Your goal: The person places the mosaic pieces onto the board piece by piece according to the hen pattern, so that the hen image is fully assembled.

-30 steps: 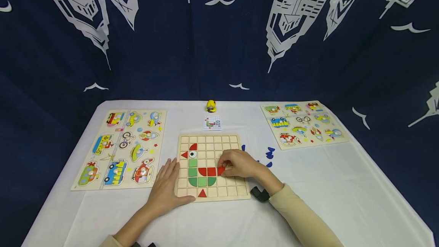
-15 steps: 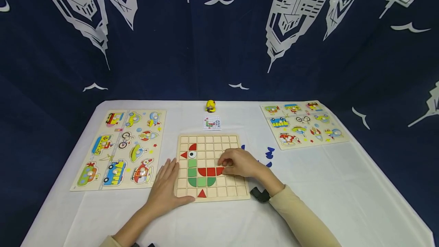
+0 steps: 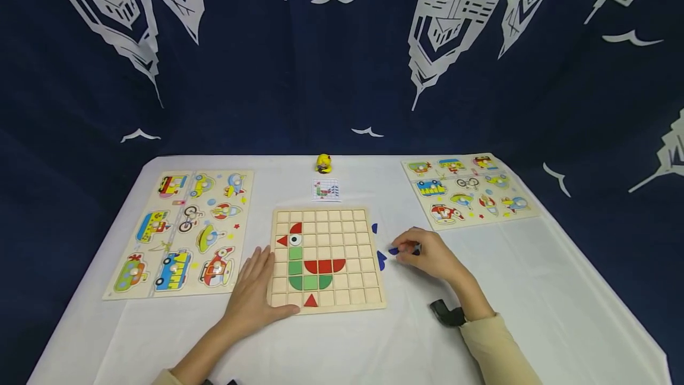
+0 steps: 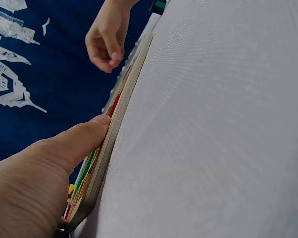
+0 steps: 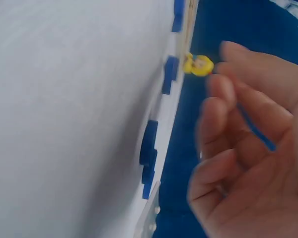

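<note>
A wooden grid board [image 3: 342, 218] lies mid-table, with red, green and white pieces forming a bird shape. My left hand [image 3: 259, 290] rests at its lower left corner, fingers extended along the left edge. In the left wrist view the thumb [image 4: 79, 141] presses the board's edge. My right hand [image 3: 427, 254] hovers right of the board, fingers loosely bent, close over small blue rounded pieces [image 3: 381, 261]. The right wrist view shows nothing between its fingertips, and blue pieces [image 5: 149, 144] lying on the cloth beyond. Some blue pieces are hidden beneath this hand.
A picture card [image 3: 326, 190] and a yellow figurine [image 3: 323, 163] sit behind the board. Vehicle puzzle boards lie on either side, one at left [image 3: 184, 290] and one at right [image 3: 454, 183]. A dark patterned curtain [image 3: 267, 76] hangs behind the white table.
My right hand has let go of the red rounded piece, which stays at the end of the red row, and has moved right over the blue pieces. My left hand stays put.
</note>
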